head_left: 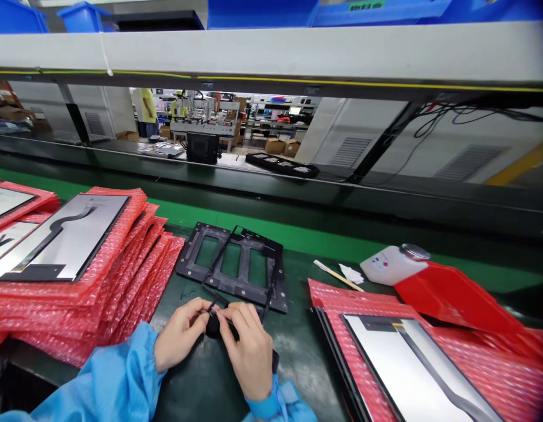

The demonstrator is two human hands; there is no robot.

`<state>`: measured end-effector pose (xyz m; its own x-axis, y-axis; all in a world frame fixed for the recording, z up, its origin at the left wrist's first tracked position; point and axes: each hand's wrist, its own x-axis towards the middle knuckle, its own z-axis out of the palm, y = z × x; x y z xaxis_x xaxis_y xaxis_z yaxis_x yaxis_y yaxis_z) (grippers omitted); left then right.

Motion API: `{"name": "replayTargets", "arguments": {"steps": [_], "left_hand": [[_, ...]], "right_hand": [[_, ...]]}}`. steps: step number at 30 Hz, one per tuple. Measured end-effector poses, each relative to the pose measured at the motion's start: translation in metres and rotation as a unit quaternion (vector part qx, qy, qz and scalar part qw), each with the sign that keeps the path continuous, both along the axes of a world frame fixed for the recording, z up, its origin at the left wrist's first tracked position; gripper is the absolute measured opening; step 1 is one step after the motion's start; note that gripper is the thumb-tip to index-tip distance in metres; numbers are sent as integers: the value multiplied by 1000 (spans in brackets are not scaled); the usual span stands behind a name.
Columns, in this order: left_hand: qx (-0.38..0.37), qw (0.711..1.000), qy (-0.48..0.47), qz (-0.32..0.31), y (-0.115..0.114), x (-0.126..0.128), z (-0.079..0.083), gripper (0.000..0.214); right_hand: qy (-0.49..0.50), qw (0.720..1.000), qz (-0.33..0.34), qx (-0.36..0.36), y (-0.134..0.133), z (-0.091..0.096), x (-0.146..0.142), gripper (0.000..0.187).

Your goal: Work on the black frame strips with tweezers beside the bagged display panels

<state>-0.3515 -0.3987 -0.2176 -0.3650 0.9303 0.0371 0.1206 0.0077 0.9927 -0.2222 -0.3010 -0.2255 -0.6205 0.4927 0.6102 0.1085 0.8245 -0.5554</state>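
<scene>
A thin black frame (218, 256) leans over a black slotted fixture plate (194, 249), its near end coming down to my fingers. My left hand (183, 331) is closed, thumb and forefinger pinching at that near end. Right beside it, my right hand (249, 343) is closed too, its fingertips pinched at the same edge; any small piece between them is too small to make out. Just below the fingertips shows a round black part (212, 326), partly covered by the hands. Another dark bit pokes out by my right wrist.
At left rises a stack of red bubble-wrap sleeves (135, 281) topped by a display panel (99, 220). More sleeves lie at right under another panel (423, 375). A white bottle (385, 265), a swab stick (337, 274) and crumpled tissue (351, 274) sit behind; an overhead shelf (271, 55) spans the bench.
</scene>
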Motion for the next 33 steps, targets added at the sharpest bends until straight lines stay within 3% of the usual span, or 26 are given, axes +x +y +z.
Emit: {"name": "replayTargets", "arguments": {"steps": [12, 33], "left_hand": [[2, 1000, -23, 10, 0, 0, -6, 45], [-11, 1000, -18, -1, 0, -1, -8, 45]], "right_hand": [[27, 999, -18, -7, 1, 4, 3, 9], [98, 992, -83, 4, 15, 11, 10, 7]]}}
